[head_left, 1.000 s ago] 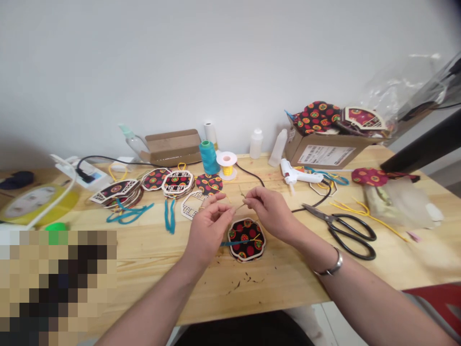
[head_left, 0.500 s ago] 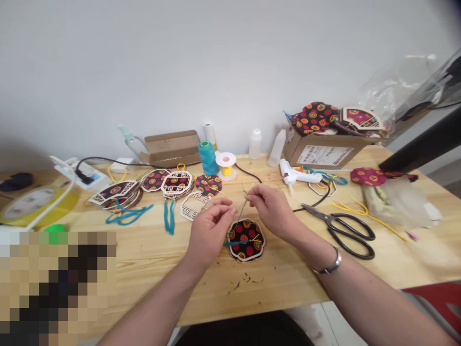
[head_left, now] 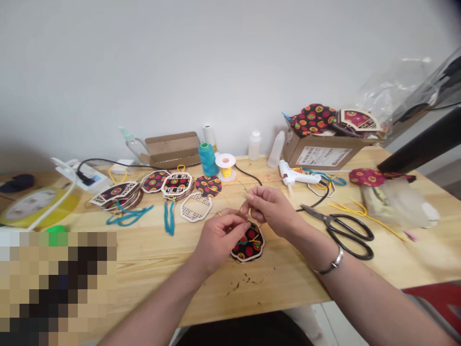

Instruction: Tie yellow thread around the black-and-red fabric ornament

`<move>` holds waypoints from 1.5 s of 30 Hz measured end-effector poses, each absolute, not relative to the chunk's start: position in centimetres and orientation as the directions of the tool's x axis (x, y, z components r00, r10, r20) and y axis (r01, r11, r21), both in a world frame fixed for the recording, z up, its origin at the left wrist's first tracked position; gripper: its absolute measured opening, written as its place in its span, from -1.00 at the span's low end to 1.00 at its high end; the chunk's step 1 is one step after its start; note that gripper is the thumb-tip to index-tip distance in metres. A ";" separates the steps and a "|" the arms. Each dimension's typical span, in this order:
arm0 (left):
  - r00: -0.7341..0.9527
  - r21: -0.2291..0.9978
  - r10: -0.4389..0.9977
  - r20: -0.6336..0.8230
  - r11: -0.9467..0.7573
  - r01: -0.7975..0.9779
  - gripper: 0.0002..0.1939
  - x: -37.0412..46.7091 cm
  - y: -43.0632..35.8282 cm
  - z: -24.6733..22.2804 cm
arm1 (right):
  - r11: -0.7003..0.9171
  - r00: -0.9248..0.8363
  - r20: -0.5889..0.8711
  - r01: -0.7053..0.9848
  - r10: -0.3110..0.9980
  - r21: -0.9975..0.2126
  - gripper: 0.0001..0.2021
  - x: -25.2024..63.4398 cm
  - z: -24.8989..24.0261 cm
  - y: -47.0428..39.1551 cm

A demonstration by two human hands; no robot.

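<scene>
Head view: pale wood table (head_left: 154,278), grain showing, pushed up against a plain grey-white wall (head_left: 216,62). Below the near edge there's a bit of white tiled floor (head_left: 327,319), and a thick black pole (head_left: 425,139) slants in on the right.

Left hand (head_left: 223,238) and right hand (head_left: 268,209) are nearly touching, each with the fingertips pinched tight on a thin cord (head_left: 245,188). Right under them, flat on the wood, is the patterned fabric ornament (head_left: 248,247), partly covered by the left hand. Tiny dark scraps (head_left: 237,286) litter the table just in front of it.

Black-handled scissors (head_left: 363,233) lie open-ish by the right forearm, with a white glue gun (head_left: 302,178) behind. Along the wall: teal thread cone (head_left: 208,161), spool of yellow thread (head_left: 226,171), and a cardboard box (head_left: 298,153) stuffed with more fabric pieces (head_left: 315,117).
</scene>
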State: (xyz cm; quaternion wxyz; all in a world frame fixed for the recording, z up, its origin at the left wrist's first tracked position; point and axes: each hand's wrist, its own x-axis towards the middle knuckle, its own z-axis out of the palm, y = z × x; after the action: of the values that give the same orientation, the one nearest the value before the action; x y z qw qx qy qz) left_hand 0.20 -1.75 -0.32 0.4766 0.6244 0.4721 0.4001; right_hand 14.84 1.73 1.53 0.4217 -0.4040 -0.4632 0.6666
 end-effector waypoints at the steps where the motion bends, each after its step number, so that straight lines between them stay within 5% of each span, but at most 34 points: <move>1: 0.235 0.971 0.970 0.060 -0.112 0.212 -0.89 0.2 -1.8 -0.2 | -0.222 -0.324 -0.151 -0.195 0.934 -0.955 -0.77 14.9 1.6 1.7; 9: -0.135 0.905 0.936 0.326 -0.269 0.329 -0.65 -1.4 -1.3 0.0 | -0.177 -0.282 -0.140 -0.110 0.949 -0.978 -0.74 15.1 1.5 1.9; 13: -0.388 0.894 0.817 0.427 -0.317 0.316 -0.92 -1.4 -1.0 -0.3 | -0.114 -0.275 -0.103 -0.024 0.956 -0.993 -0.76 15.0 1.3 1.9; 17: -0.152 0.929 0.925 0.349 -0.320 0.186 -0.77 -0.7 -1.4 -0.6 | -0.053 -0.291 -0.068 0.058 0.954 -0.997 -0.77 14.8 1.3 1.6; 23: 0.135 0.999 0.989 0.054 -0.053 -0.007 -0.65 -0.1 -2.0 -0.4 | 0.038 -0.304 -0.019 0.180 0.952 -0.983 -0.79 14.4 0.9 1.2; 35: 0.112 0.978 0.977 -0.180 0.189 -0.083 -0.81 -0.5 -1.3 -0.5 | 0.142 -0.273 0.050 0.326 0.961 -0.935 -0.86 14.5 0.6 1.3; 45: 0.130 0.936 0.963 -0.237 0.262 -0.234 -0.81 -0.4 -1.0 -0.4 | 0.071 -0.292 0.003 0.223 0.957 -0.972 -0.86 14.4 0.6 1.3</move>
State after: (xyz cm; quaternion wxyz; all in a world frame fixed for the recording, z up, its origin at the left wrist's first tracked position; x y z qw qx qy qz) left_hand -0.37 -0.97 -0.40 0.6425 0.3901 0.4669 0.4659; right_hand 14.36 1.27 0.64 0.3693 -0.4667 -0.6317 0.4967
